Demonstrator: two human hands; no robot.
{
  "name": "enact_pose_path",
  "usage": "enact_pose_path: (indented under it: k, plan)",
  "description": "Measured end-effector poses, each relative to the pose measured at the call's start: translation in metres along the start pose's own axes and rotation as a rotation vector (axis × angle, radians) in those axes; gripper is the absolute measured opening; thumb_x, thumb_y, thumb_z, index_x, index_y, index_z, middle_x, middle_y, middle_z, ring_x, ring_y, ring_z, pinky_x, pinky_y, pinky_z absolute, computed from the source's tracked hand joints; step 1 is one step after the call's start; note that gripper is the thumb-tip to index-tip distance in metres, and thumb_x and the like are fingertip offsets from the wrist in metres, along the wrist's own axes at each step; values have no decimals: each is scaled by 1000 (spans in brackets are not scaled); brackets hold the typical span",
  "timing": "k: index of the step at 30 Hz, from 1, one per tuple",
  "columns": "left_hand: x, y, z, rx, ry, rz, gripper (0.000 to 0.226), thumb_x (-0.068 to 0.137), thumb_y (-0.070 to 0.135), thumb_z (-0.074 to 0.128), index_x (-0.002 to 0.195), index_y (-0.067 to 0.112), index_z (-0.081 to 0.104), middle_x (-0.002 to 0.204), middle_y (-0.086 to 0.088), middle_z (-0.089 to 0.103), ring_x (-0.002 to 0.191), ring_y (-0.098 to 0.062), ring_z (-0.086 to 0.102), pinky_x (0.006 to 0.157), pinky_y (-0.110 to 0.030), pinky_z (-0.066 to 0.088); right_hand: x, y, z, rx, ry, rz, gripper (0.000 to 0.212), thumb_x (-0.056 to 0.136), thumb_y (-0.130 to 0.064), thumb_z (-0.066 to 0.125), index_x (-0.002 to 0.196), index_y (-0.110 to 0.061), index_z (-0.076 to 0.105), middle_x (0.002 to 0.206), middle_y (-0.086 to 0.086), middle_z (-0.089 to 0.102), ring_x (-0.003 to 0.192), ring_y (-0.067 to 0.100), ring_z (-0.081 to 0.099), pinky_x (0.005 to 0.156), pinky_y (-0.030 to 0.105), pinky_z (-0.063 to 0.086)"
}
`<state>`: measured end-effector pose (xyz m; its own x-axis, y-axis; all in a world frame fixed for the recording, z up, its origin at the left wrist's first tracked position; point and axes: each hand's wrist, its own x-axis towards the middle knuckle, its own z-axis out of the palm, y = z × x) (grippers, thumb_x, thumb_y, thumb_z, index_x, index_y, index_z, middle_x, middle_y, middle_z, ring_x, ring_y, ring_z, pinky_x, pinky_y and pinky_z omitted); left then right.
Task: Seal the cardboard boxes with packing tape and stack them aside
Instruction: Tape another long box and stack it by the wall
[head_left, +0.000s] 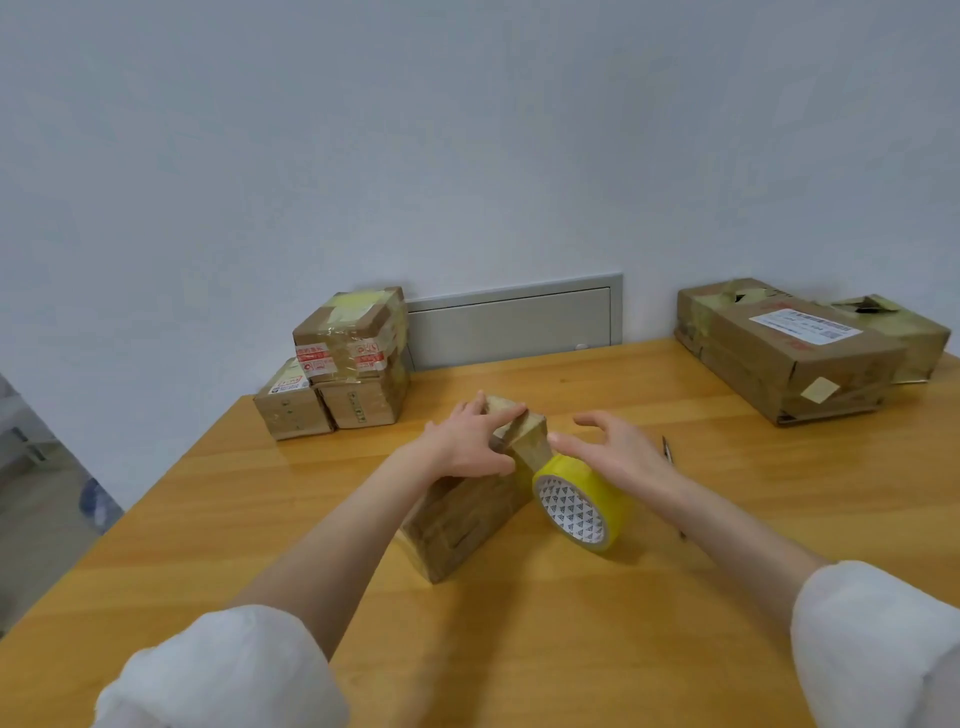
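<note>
Looking down from my head: my left hand (467, 441) lies flat, fingers straight, pressing on top of the small cardboard box (462, 512) in the middle of the wooden table (519, 649); my right hand (618, 447) hovers with fingers spread, gripping nothing, just above the yellow tape roll (582, 504) standing on edge right beside the box; three taped boxes (343, 364) are stacked at the far left; larger boxes (789, 358) sit at the far right.

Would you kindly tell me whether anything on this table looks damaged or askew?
Yes: at far right, the large box has torn tape along its top, and the box behind it shows a ragged tear on top.
</note>
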<state>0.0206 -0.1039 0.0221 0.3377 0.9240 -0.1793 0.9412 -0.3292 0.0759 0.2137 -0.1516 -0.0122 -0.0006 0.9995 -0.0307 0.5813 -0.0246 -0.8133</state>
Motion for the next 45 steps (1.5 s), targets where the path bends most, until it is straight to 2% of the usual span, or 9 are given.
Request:
enact_pose_path:
  k: [4, 8, 11, 16, 25, 29, 31, 34, 45]
  plan:
    - [1, 3, -8, 57, -50, -25, 82, 82, 42, 59, 147, 52, 9, 161, -2, 0, 142, -36, 21, 109, -52, 32, 7, -1, -1, -2, -152, 121, 48, 86, -54, 60, 112, -13, 68, 96, 1, 69, 89, 16, 65, 79, 30, 53]
    - [-5, -1, -12, 100, -105, -168, 87, 84, 54, 58, 149, 48, 1, 158, -8, 4, 133, -38, 38, 103, -47, 42, 19, -8, -9, -85, -88, 54, 48, 83, -54, 64, 98, -8, 70, 94, 6, 70, 88, 20, 65, 80, 34, 53]
    - [-14, -3, -15, 162, -129, -260, 93, 79, 67, 57, 150, 44, 1, 158, -12, 2, 134, -41, 35, 103, -49, 42, 23, -14, -16, -124, -115, -61, 41, 83, -55, 64, 90, -15, 70, 85, -2, 67, 81, 14, 62, 63, 24, 45]
    - [-8, 1, -16, 173, -43, -28, 100, 79, 54, 67, 152, 36, 1, 161, -1, 2, 147, -33, 6, 113, -58, 22, 24, -10, -11, -51, -270, -52, 38, 86, -46, 65, 112, -17, 67, 105, 0, 67, 91, 11, 62, 72, 21, 48]
    - [-7, -1, -8, 104, -15, -102, 80, 84, 48, 62, 150, 43, 15, 154, -1, 24, 139, -30, 25, 105, -52, 38, 36, -14, -13, -178, -92, -61, 48, 78, -53, 66, 107, -16, 69, 107, 2, 65, 96, 21, 61, 79, 32, 50]
    - [-10, -3, -9, 101, -11, -118, 79, 85, 49, 61, 150, 42, 16, 153, -3, 25, 139, -30, 27, 104, -51, 39, 39, -21, -15, -382, -76, -66, 41, 73, -64, 61, 85, -25, 66, 98, 1, 67, 94, 23, 63, 78, 36, 53]
    - [-13, -14, -9, 85, -17, -146, 78, 85, 49, 61, 150, 41, 17, 152, -4, 26, 137, -31, 30, 104, -51, 40, 37, -15, -20, -593, -40, -42, 56, 72, -70, 59, 107, -26, 67, 112, 1, 67, 102, 23, 62, 74, 31, 48]
    - [-18, -30, -8, 72, -7, -164, 78, 85, 49, 61, 150, 41, 18, 152, -5, 26, 135, -30, 33, 104, -50, 41, 38, -4, -22, -588, -22, -25, 72, 74, -74, 57, 127, -26, 59, 127, -1, 62, 110, 21, 59, 83, 33, 49]
    - [-19, -19, -8, 167, 30, -130, 86, 82, 52, 65, 152, 32, 18, 153, -7, 26, 135, -28, 36, 107, -50, 38, 39, -3, -28, -480, 71, -36, 42, 97, -53, 41, 118, -26, 64, 117, -1, 66, 102, 22, 60, 80, 34, 50]
